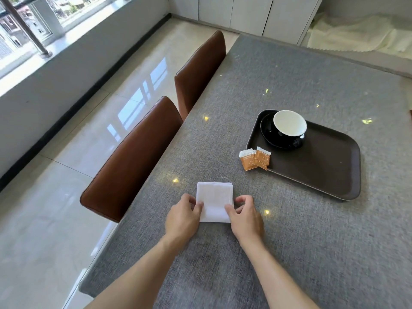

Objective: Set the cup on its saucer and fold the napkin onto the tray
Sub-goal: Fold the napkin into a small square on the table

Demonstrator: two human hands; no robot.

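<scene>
Two bare hands work a white napkin (214, 200) on a grey cloth-covered counter (312, 241), at the near edge beside two brown chairs (131, 157) pushed in along the left. The left hand (184, 216) pinches the napkin's left edge between thumb and fingers; the right hand (244, 216) pinches its right edge the same way, each grip closed on the cloth. The napkin lies flat in a small folded rectangle, layers showing at the far right corner and a loose thread at the far edge.

Well apart to the right and farther back sits one dark brown tray (323, 166) with rounded corners, most of its surface bare. In its far left corner one black saucer (270, 133) carries one cup (289, 126), black outside, white inside, upright, its handle toward the near right. Two orange-and-white sachets (255, 159) lie side by side at the tray's near left corner, one on the counter touching the rim, the other overlapping the rim.

Nothing lies between the napkin and the tray but bare cloth dotted with small glints of light. Beyond the counter are white cabinet doors (245, 12), and at far right a pale cloth (361, 36). A glossy tiled floor (66, 152) and a window (33, 25) fill the left.
</scene>
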